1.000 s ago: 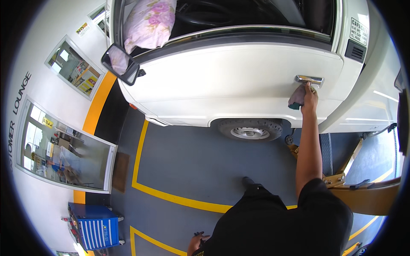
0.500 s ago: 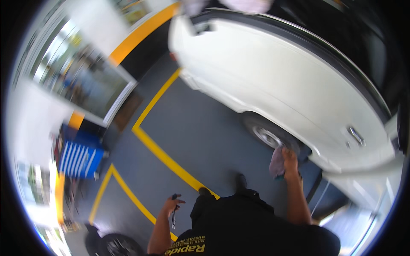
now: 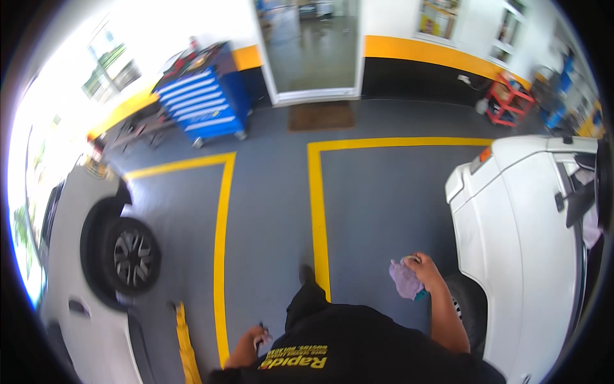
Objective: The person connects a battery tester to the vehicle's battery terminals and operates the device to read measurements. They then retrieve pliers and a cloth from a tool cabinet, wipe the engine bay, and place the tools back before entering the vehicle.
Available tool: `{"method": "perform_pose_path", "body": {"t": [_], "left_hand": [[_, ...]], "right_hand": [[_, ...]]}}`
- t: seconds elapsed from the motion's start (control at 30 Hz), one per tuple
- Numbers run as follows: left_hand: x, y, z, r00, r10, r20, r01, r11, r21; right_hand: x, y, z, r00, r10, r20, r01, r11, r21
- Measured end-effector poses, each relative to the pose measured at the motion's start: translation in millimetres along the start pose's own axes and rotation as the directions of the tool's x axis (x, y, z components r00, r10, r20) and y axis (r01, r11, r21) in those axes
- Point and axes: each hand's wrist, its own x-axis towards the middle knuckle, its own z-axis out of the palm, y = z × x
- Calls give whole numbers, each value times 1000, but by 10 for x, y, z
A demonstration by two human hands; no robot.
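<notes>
My right hand (image 3: 427, 270) is closed around a crumpled pale purple rag (image 3: 404, 281), which hangs from the fingers beside the white vehicle (image 3: 511, 211) on the right. A bit of teal shows at the rag's lower edge. Low and near my waist, my left hand (image 3: 256, 338) is closed on something small and partly hidden. A dark tip and a pale part of it show, too blurred to name. Neither hand touches the vehicles.
A blue tool cabinet (image 3: 203, 105) on casters stands by the wall, left of a doorway with a brown mat (image 3: 321, 116). Another vehicle (image 3: 64, 256) is at left, near a long yellow thing (image 3: 185, 349). A red cart (image 3: 508, 101) stands far right. Yellow lines (image 3: 318, 211) mark the floor.
My view has turned away from the white vehicle's side toward the doorway and cabinet. The rag stays in my right hand. My left hand is lower in view, its fingers drawn in more.
</notes>
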Motion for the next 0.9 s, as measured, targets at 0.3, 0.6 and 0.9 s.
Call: {"method": "perform_pose_path", "body": {"t": [0.3, 0.6, 0.9], "left_hand": [[623, 2172, -1539, 980, 121, -155, -162, 945, -285], [1122, 3750, -3049, 907, 389, -162, -420, 862, -284], [1553, 5574, -3548, 916, 341, -209, -374, 917, -141]], "right_hand": [[1580, -1389, 910, 995, 93, 30, -94, 995, 40], [3377, -1913, 1537, 970, 234, 66, -174, 858, -484], [5206, -3973, 2358, 974, -28, 223, 52, 993, -103]]}}
